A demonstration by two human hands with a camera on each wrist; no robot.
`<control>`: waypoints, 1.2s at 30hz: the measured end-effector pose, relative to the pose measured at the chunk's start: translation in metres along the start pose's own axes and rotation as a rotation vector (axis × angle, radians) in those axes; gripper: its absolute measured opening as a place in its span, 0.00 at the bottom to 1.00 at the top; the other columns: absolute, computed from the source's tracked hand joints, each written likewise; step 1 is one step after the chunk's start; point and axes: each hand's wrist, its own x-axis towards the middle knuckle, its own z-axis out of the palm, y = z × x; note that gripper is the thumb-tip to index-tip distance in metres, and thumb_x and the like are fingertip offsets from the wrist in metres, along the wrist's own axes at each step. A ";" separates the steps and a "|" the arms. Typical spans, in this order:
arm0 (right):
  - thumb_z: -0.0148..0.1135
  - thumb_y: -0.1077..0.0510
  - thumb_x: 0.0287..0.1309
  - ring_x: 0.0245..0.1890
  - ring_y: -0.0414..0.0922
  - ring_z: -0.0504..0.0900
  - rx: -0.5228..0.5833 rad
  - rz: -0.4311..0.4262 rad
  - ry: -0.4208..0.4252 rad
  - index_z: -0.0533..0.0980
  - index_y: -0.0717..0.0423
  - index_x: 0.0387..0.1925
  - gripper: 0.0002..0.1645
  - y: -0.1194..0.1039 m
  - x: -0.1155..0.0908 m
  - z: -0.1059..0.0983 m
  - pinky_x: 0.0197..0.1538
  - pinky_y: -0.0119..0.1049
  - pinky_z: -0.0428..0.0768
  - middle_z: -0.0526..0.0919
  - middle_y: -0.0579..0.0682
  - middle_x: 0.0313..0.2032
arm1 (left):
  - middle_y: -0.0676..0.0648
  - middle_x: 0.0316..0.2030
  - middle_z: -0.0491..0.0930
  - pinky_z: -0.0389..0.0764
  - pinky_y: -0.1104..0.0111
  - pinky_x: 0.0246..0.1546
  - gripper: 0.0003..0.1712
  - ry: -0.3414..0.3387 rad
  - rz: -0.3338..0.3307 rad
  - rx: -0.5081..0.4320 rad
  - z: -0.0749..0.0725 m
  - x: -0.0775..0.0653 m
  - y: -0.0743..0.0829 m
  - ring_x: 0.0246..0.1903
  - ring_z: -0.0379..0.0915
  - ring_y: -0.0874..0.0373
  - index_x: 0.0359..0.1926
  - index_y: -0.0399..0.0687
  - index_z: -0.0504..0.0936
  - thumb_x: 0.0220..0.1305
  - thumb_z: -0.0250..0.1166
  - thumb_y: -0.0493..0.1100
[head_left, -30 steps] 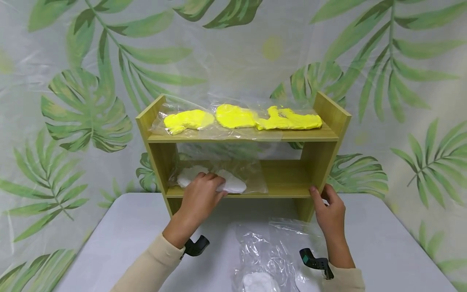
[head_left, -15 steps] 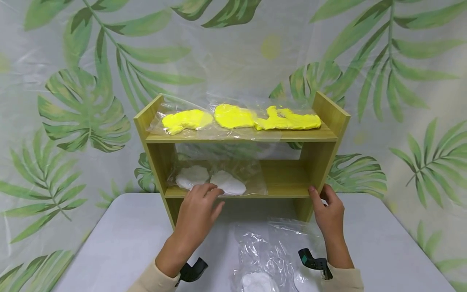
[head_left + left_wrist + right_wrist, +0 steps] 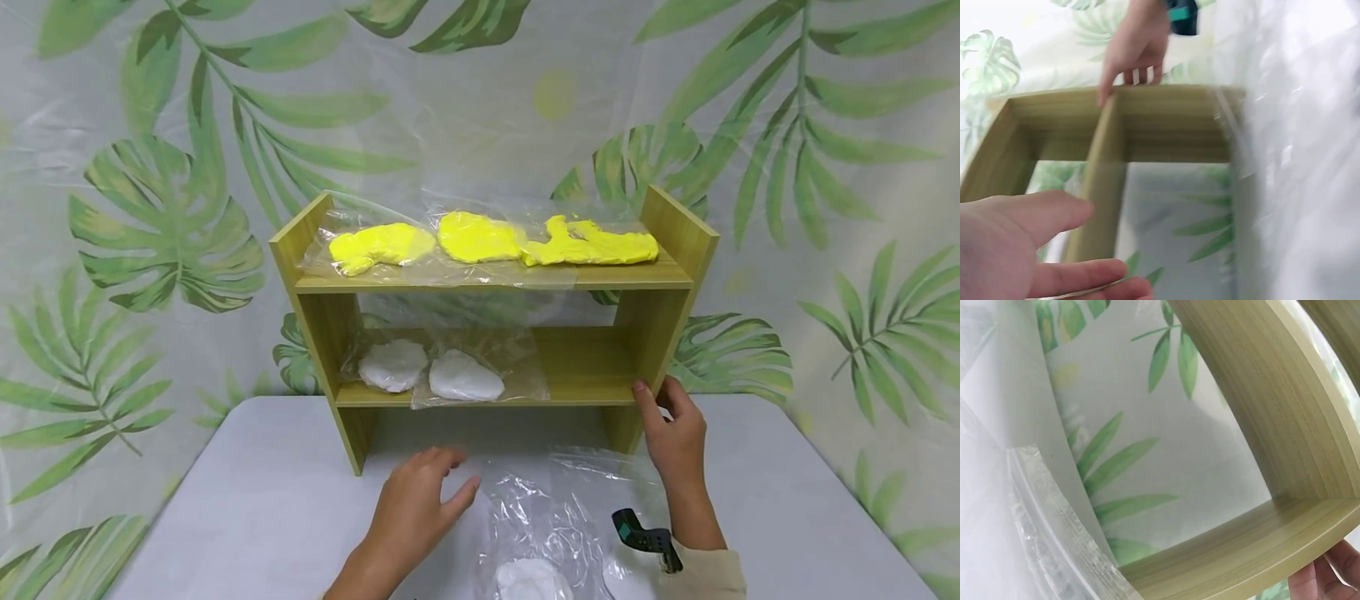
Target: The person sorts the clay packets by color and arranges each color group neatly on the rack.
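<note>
My left hand (image 3: pixel 416 508) hovers over the table before the wooden shelf (image 3: pixel 495 400), fingers spread and holding nothing. Just right of it lie clear zip bags (image 3: pixel 525 500) with white lumps in them. At the shelf's right side, my right hand (image 3: pixel 675 433) grips the side panel, thumb on the front edge and fingers round the outside. Its fingers (image 3: pixel 1329 575) show past that edge in the right wrist view. On the middle board sit two bagged white lumps, one at left (image 3: pixel 392 365) and one beside it (image 3: pixel 465 377), whose bag hangs slightly over the front edge.
Three bagged bright yellow lumps (image 3: pixel 480 237) lie in a row along the top board. Right of the white lumps, the middle board (image 3: pixel 588 367) is bare. The shelf stands on a white-covered table (image 3: pixel 247 500), before a leaf-print backdrop (image 3: pixel 480 108).
My left hand has let go of the bagged white lump on the middle board and come down and back toward the bags on the table. The right hand stays at the shelf's side.
</note>
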 end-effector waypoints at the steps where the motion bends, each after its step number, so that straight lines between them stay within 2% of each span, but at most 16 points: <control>1: 0.59 0.48 0.65 0.39 0.31 0.76 0.001 -0.002 -0.001 0.78 0.51 0.54 0.20 -0.001 0.000 0.000 0.37 0.17 0.73 0.83 0.51 0.40 | 0.54 0.32 0.82 0.78 0.65 0.30 0.14 -0.038 -0.011 -0.015 0.003 -0.003 0.000 0.33 0.79 0.59 0.39 0.48 0.83 0.57 0.70 0.51; 5: 0.59 0.48 0.65 0.39 0.31 0.76 -0.005 -0.007 -0.002 0.78 0.52 0.54 0.20 -0.002 0.000 0.001 0.38 0.17 0.73 0.83 0.52 0.40 | 0.53 0.29 0.82 0.75 0.67 0.27 0.19 -0.177 -0.065 -0.085 0.016 -0.014 -0.002 0.27 0.78 0.61 0.41 0.44 0.83 0.58 0.68 0.54; 10: 0.58 0.46 0.65 0.40 0.32 0.76 -0.014 0.016 -0.009 0.78 0.49 0.54 0.20 -0.001 -0.001 0.002 0.38 0.19 0.73 0.83 0.48 0.40 | 0.57 0.22 0.76 0.70 0.67 0.23 0.26 -0.333 -0.162 -0.142 0.032 -0.026 -0.002 0.22 0.71 0.64 0.40 0.41 0.83 0.55 0.68 0.60; 13: 0.58 0.44 0.65 0.40 0.32 0.76 -0.025 0.037 -0.018 0.77 0.48 0.55 0.21 -0.001 -0.002 0.002 0.38 0.19 0.73 0.83 0.46 0.41 | 0.59 0.19 0.72 0.68 0.67 0.23 0.27 -0.446 -0.227 -0.158 0.041 -0.034 -0.002 0.22 0.67 0.63 0.35 0.43 0.81 0.53 0.68 0.64; 16: 0.57 0.44 0.66 0.41 0.32 0.76 -0.036 0.047 -0.025 0.77 0.49 0.55 0.21 -0.001 -0.004 0.003 0.39 0.20 0.73 0.83 0.47 0.41 | 0.58 0.18 0.70 0.67 0.66 0.23 0.27 -0.524 -0.277 -0.162 0.049 -0.040 -0.001 0.22 0.65 0.62 0.30 0.45 0.78 0.51 0.69 0.66; 19: 0.57 0.44 0.66 0.41 0.32 0.76 -0.036 0.047 -0.030 0.77 0.49 0.55 0.21 0.000 -0.006 0.003 0.39 0.20 0.73 0.82 0.47 0.41 | 0.57 0.20 0.71 0.67 0.65 0.24 0.27 -0.535 -0.308 -0.157 0.057 -0.043 0.000 0.22 0.65 0.61 0.26 0.48 0.76 0.49 0.69 0.66; 21: 0.57 0.45 0.66 0.41 0.31 0.76 -0.036 0.045 -0.031 0.77 0.49 0.55 0.21 0.000 -0.007 0.003 0.39 0.20 0.73 0.82 0.46 0.41 | 0.57 0.20 0.70 0.67 0.65 0.25 0.27 -0.518 -0.316 -0.156 0.060 -0.045 0.000 0.22 0.65 0.60 0.24 0.49 0.75 0.48 0.70 0.66; 28: 0.58 0.45 0.65 0.41 0.32 0.76 -0.025 0.022 -0.010 0.78 0.49 0.53 0.19 0.001 -0.004 0.001 0.39 0.19 0.73 0.82 0.45 0.40 | 0.58 0.20 0.64 0.65 0.66 0.23 0.28 -0.456 -0.279 -0.133 0.072 -0.049 0.002 0.21 0.63 0.62 0.22 0.51 0.71 0.44 0.71 0.68; 33: 0.58 0.45 0.65 0.40 0.31 0.76 -0.027 0.016 -0.007 0.78 0.49 0.53 0.20 0.000 -0.001 0.001 0.39 0.19 0.73 0.82 0.45 0.41 | 0.56 0.21 0.63 0.65 0.67 0.22 0.31 -0.463 -0.293 -0.152 0.078 -0.049 0.001 0.21 0.61 0.62 0.22 0.49 0.73 0.41 0.72 0.69; 36: 0.58 0.45 0.65 0.40 0.31 0.76 -0.037 0.015 0.000 0.78 0.49 0.54 0.20 0.001 0.000 0.001 0.39 0.19 0.72 0.82 0.45 0.40 | 0.56 0.21 0.63 0.64 0.67 0.22 0.32 -0.453 -0.277 -0.134 0.078 -0.051 0.002 0.21 0.60 0.62 0.20 0.49 0.73 0.38 0.73 0.71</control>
